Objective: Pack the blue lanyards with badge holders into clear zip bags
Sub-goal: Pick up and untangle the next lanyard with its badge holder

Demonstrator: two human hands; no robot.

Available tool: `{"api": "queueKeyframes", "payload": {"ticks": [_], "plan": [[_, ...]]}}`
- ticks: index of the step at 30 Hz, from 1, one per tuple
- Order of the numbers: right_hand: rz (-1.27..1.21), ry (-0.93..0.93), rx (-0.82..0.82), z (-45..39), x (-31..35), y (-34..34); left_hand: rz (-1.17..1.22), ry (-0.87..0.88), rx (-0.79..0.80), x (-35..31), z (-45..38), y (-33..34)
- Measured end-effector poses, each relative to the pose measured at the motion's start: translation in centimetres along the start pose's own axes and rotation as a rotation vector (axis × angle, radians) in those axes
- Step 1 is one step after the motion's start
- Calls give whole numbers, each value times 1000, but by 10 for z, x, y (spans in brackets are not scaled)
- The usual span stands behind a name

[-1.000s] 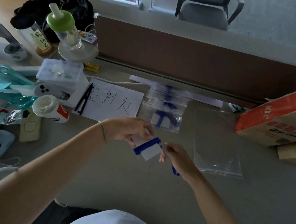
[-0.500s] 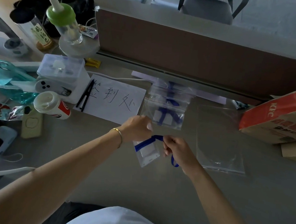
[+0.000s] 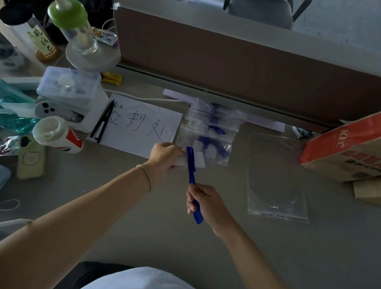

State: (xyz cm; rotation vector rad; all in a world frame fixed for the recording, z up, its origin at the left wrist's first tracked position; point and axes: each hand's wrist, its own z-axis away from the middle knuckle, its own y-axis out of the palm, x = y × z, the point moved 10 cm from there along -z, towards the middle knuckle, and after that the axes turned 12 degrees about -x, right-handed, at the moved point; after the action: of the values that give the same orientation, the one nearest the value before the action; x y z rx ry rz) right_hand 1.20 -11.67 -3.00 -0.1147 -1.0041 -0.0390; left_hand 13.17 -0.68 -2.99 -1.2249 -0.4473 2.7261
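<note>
The flat blue fabric lanyard strap runs taut between the person's two hands, above the grey desk top. Its upper end lies across the white rectangular badge holder, which the left hand pinches by its near edge between thumb and fingers. The right hand is curled round the strap lower down, and a short blue tail sticks out below that fist.

The strap looks light, limp and somewhat slick, so it would likely uncoil if let go; holding it close to the wound part should keep the turns tight. The holder seems thin and bendable but stiffer than the strap, best gripped by an edge, as it is.

Half a second earlier the holder hung lower and tilted between the hands, with the strap looping over its top; now it has been lifted away from the body and lies flatter, and the right hand has drawn back, pulling the strap straight.

Just beyond the left hand's grip lies a stack of filled clear zip bags. To the right of the right hand an empty clear zip bag lies flat on the desk.
</note>
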Motion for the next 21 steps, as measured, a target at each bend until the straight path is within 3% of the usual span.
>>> {"api": "queueKeyframes", "payload": {"ticks": [5,10,18,21], "plan": [[-33,86,151,2,-21,4,-96,-33,95,7,0,8],[-23,132,182,-1,-36,-9,-161,-114,380,20,16,27],[66,155,144,-8,-42,-32,-780,135,702,30,41,42],[114,138,79,-13,-35,-36,-976,265,711,32,44,50]]}}
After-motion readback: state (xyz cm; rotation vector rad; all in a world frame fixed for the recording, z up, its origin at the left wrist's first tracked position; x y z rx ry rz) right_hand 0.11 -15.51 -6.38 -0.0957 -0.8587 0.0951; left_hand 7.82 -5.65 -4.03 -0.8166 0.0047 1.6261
